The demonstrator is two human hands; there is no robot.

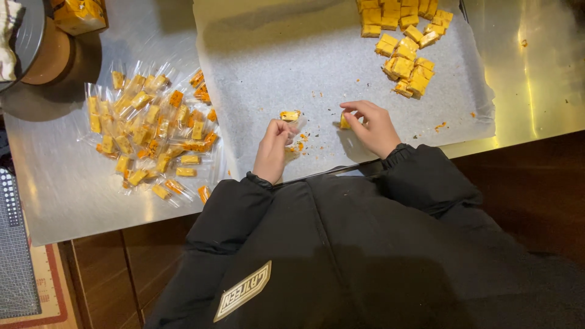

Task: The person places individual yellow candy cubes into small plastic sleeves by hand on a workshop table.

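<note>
— Closest to us?
— A black jacket (365,244), low in frame. Above it, the left hand (272,149) has its grip closed on a clear wrapper (289,115) holding a yellow piece.
— The right?
— The right hand (373,127) pinches a yellow cube (345,122) on the parchment (292,55), centre frame. Wrapped candies (149,131) pile left on the table (55,176).

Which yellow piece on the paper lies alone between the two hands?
The single yellow piece just above the left hand, left of the right hand. It lies loose on the baking paper, apart from the unwrapped cluster at top right.
</note>
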